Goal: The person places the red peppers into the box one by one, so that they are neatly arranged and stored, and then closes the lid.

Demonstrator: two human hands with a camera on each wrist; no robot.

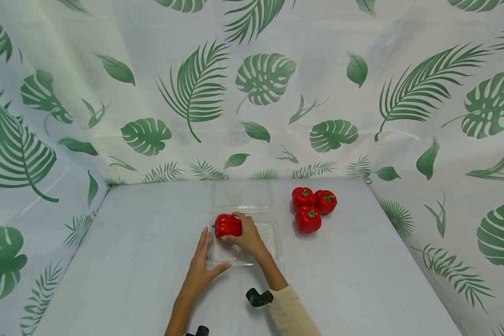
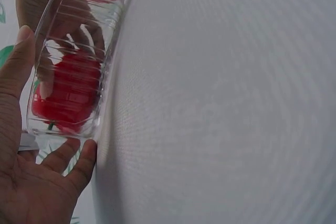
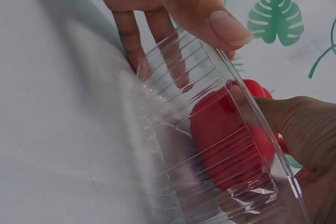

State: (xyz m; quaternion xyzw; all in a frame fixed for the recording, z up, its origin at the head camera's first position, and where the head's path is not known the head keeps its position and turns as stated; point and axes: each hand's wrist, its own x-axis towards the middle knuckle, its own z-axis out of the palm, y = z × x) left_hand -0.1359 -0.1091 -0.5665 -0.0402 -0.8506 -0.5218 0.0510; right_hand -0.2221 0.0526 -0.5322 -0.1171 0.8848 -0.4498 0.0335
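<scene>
My right hand (image 1: 248, 235) has its thumb and fingers curled round a red bell pepper (image 1: 228, 226), gripping it from the right, with the thumb on the side nearer me. The pepper lies on its side, its green stem pointing left, within the left half of a clear plastic container (image 1: 273, 247). My left hand (image 1: 199, 268) is spread wide at the container's near left corner, fingers along the left wall and thumb by the near edge; whether they press on the plastic I cannot tell. The ribbed walls show the pepper through them in both wrist views. Beyond, the container's clear lid (image 1: 241, 196) lies folded back, away from me. To the right of it, three more red peppers (image 1: 308, 220) sit close together on the white table (image 1: 361, 270), their green stems showing. Nearer my body, a black device (image 1: 259, 297) sits at my right wrist beside a pale yellow sleeve (image 1: 295, 310). Behind and along both sides of the table hangs a white cloth (image 1: 212, 28) printed with green leaves.
</scene>
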